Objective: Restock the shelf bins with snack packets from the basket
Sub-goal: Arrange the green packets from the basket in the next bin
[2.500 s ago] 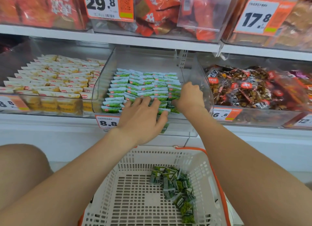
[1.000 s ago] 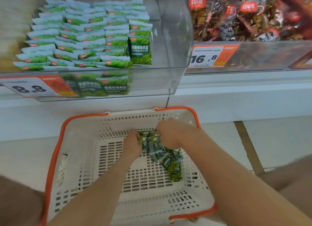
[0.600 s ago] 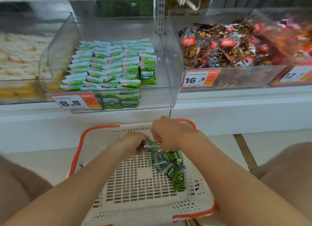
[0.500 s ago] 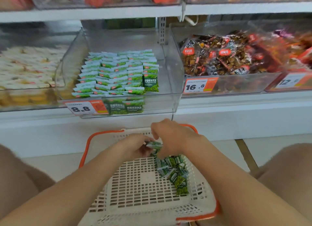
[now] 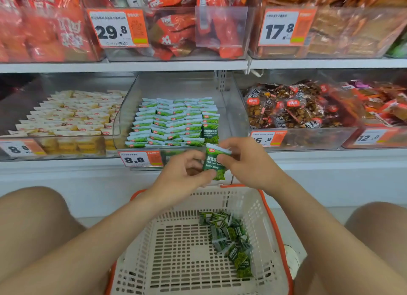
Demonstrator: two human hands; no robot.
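Note:
Between both hands I hold a small stack of green snack packets [image 5: 214,161] upright, just in front of the clear shelf bin [image 5: 127,109]. My left hand [image 5: 182,173] pinches the stack from the left and below. My right hand [image 5: 246,162] grips it from the right. The bin holds neat rows of the same green packets [image 5: 174,122], with bare floor along its right side. Below, the white basket with an orange rim [image 5: 273,224] holds several loose green packets [image 5: 231,237] at its right.
A bin of yellow-white packets [image 5: 68,116] is to the left, a bin of brown snacks [image 5: 293,107] to the right. Upper shelf bins [image 5: 171,30] hold red and orange bags. My knees flank the basket on the floor.
Both hands gathered packets in the basket, then rose with them to the front of the green-packet bin. The camera tilted up to the shelves.

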